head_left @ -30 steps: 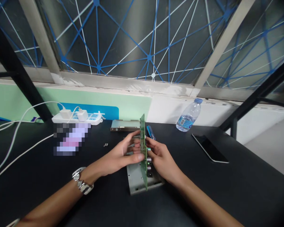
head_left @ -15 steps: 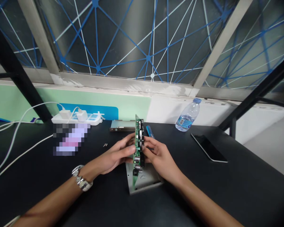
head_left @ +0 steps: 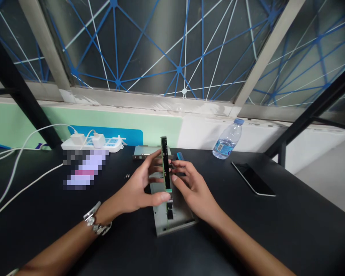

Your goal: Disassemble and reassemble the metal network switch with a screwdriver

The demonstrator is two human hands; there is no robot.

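Note:
A green circuit board [head_left: 166, 165] with black parts stands on edge, seen nearly edge-on. My left hand [head_left: 140, 188] is on its left side, thumb against the near lower part and fingers along the left face. On the other side my right hand [head_left: 192, 186] has bent fingers and thumb at the board, its fingertips partly hidden; both hands hold the board between them. Below the board lies a flat grey metal plate [head_left: 179, 220], partly covered by the board and hands.
A metal case piece [head_left: 140, 151] and a blue pen-like object [head_left: 180, 156] lie behind the hands. Several small screws [head_left: 127, 176] are at left, near a power strip [head_left: 110, 143] with white cables. A water bottle [head_left: 225, 142] and a phone [head_left: 251, 178] are at right.
The board has turned, so its dark narrow side now faces me rather than its component side. My left thumb has moved down to its near part and the left fingers have spread.

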